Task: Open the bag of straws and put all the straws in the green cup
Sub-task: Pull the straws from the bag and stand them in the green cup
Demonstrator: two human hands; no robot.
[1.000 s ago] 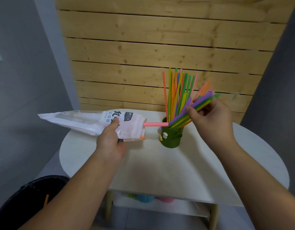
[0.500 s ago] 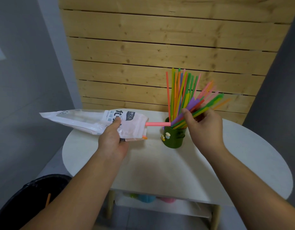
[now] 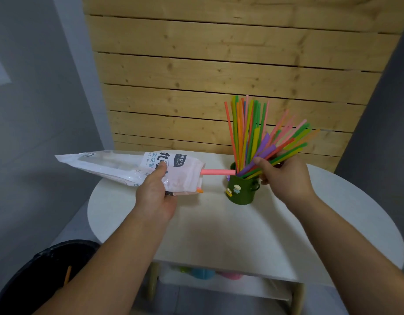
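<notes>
Green cup (image 3: 241, 192), multicoloured straws (image 3: 248, 130), white printed bag (image 3: 128, 165), black bin (image 3: 37, 280)

Left hand (image 3: 155, 196) and right hand (image 3: 286, 178) are bare, forearms too, seemingly to the elbows.

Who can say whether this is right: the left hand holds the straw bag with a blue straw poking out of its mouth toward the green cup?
The colour is wrong: in the head view the left hand holds the straw bag with a pink straw, not a blue one, poking out of its mouth toward the green cup.
</notes>
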